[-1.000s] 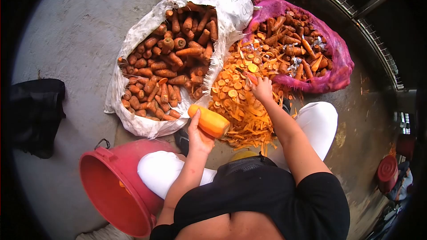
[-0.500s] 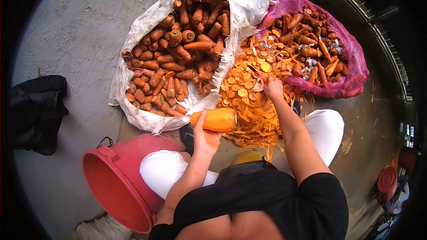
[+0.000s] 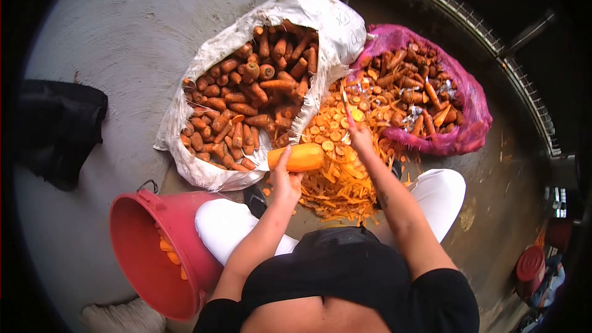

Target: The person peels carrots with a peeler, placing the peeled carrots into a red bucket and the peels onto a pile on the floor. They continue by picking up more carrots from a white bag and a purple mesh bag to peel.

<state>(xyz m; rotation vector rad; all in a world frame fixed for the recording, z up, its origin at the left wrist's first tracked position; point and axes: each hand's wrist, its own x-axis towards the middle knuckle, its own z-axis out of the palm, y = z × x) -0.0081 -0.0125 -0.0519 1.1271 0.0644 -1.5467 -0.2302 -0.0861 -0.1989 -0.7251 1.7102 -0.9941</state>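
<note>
My left hand (image 3: 287,180) grips a large peeled orange carrot (image 3: 297,157), held level above the floor by my knee. My right hand (image 3: 360,138) is closed on a peeler (image 3: 347,109) with a reddish handle, raised over the heap of orange peels and carrot ends (image 3: 338,160). The peeler sits just right of the carrot's tip, apart from it. A white sack (image 3: 185,148) full of unpeeled carrots lies open to the left of the heap. A pink mesh sack (image 3: 472,111) with more carrots lies to the right.
A red bucket (image 3: 132,240) with a few peeled carrot pieces stands tilted by my left knee. A black cloth bundle (image 3: 58,129) lies at far left on the grey floor. A metal grate edge (image 3: 493,40) curves at upper right. A small red container (image 3: 530,265) sits at lower right.
My right hand with the peeler drew back toward the carrot. The left hand kept the carrot level and moved little. The view shifted, showing more of the bucket's inside.
</note>
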